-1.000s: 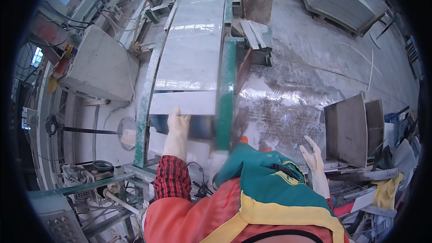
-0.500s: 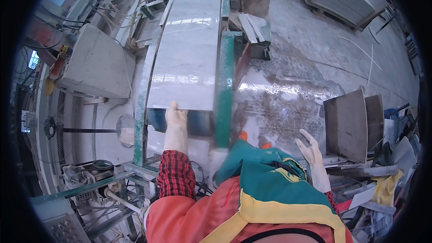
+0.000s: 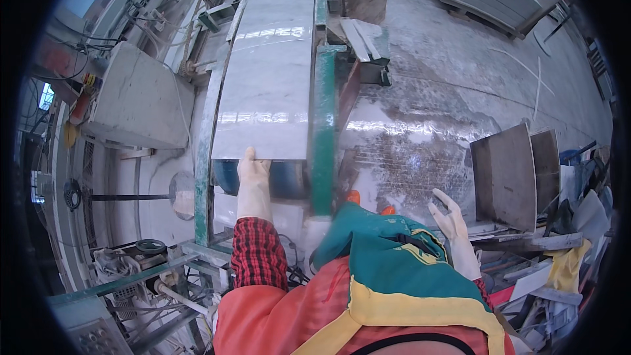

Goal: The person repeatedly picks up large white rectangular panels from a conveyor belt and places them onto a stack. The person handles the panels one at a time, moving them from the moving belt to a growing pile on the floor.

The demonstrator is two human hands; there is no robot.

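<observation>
The gap across the white slab (image 3: 263, 105) has closed, so 2 pieces seem butted on the conveyor (image 3: 286, 180); the left hand (image 3: 254, 181) touches the near edge, pinch untellable; the right hand (image 3: 453, 225) spreads, empty.

Left hand (image 3: 254, 177) touching pale slab (image 3: 266, 79), right hand (image 3: 453, 227) (fingers (image 3: 440, 196) spread), green rail (image 3: 323, 131)

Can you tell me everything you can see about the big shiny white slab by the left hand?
The white slab is long, flat and glossy, with faint grey clouding and bright reflections; it looks like polished stone. It lies face-up along the machine, left of a green rail. Its straight near edge is above a dark blue roller. The gloved left hand touches that edge. Its far end runs out of view.
</observation>
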